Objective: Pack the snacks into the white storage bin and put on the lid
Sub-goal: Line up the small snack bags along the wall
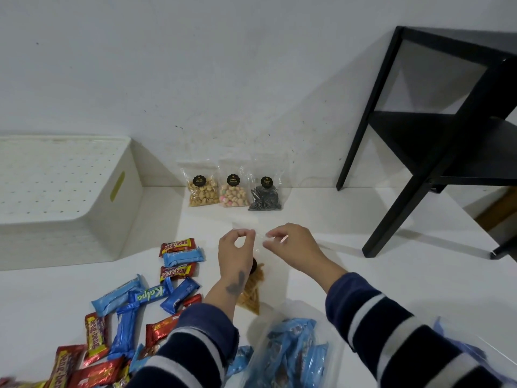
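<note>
Left of frame, the white storage bin (70, 189) sits by the wall with its perforated lid (56, 169) on, so nothing seems packed yet; whole task looks still ahead. Surface is white, tabletop or floor, can't tell.

Mid-frame, left hand (236, 253) and right hand (293, 247) both pinch the top edge of a clear pouch (251, 292) of orange-brown stick snacks, fingers curled on the plastic, hands close together. Probably sealing or lifting it.

Three more clear pouches lean on the wall at centre: tan nuts pouch (202, 189), pink-and-beige biscuit pouch (234, 189), dark swirl snack pouch (265, 193). Their black round labels are too small to read.

Lower left, loose bars (131, 301) scattered: red wrappers read "beng-beng", one blue reads "Kalpa". Bottom centre, a clear bag of blue packets (291, 354), print unreadable.

Left to do: open bin, load everything, close lid.
</note>
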The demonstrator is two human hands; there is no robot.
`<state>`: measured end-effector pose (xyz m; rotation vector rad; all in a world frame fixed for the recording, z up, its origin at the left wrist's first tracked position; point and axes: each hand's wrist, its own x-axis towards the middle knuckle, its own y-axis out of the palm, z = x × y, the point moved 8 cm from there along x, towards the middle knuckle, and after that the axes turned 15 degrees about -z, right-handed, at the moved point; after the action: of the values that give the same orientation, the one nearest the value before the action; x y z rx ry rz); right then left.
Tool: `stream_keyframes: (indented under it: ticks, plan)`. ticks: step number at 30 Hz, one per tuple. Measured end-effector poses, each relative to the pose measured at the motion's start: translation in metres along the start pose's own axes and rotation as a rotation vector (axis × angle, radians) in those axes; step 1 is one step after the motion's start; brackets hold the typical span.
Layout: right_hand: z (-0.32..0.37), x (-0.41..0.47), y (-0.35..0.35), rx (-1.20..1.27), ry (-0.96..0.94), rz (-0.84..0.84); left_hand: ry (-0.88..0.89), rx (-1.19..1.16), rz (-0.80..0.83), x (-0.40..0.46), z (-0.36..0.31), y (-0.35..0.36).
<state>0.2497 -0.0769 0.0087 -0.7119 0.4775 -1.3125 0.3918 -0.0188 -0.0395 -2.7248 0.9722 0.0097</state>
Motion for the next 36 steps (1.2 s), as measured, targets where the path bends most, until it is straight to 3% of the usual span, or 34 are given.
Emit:
stream_keyframes:
  ticks: [3, 7, 12, 18, 22, 26, 29, 32, 36]
  plan:
    - [0.000, 0.004, -0.002, 0.057, 0.056, -0.060, 0.046, -0.008, 0.010, -0.002, -0.006, -0.003]
    - [-0.004, 0.010, -0.002, -0.087, 0.109, -0.086, 0.057, 0.021, 0.056, -0.004, -0.005, -0.001]
    - [0.008, 0.018, 0.002, -0.140, 0.060, -0.088, 0.092, 0.011, 0.071, -0.006, -0.012, -0.004]
    - [0.006, 0.027, 0.000, 0.030, 0.024, -0.126, 0.282, 0.289, 0.325, -0.026, 0.019, -0.003]
    - [-0.014, 0.007, 0.020, 0.228, 0.177, -0.002, 0.255, 0.285, 0.266, -0.023, 0.028, -0.005]
    - [-0.035, -0.015, 0.059, 0.229, 0.291, 0.208, 0.286, 0.288, 0.232, -0.019, 0.027, -0.002]
    - [-0.043, -0.005, 0.058, 0.289, 0.349, 0.115, 0.283, 0.299, 0.259, -0.018, 0.030, 0.004]
    - [-0.050, 0.017, 0.034, 0.242, 0.304, 0.038, 0.356, 0.673, 0.311, -0.009, 0.047, 0.013]
    - [-0.066, 0.064, -0.006, 0.195, 0.279, -0.039, 0.383, 1.113, 0.582, -0.012, 0.078, 0.029]
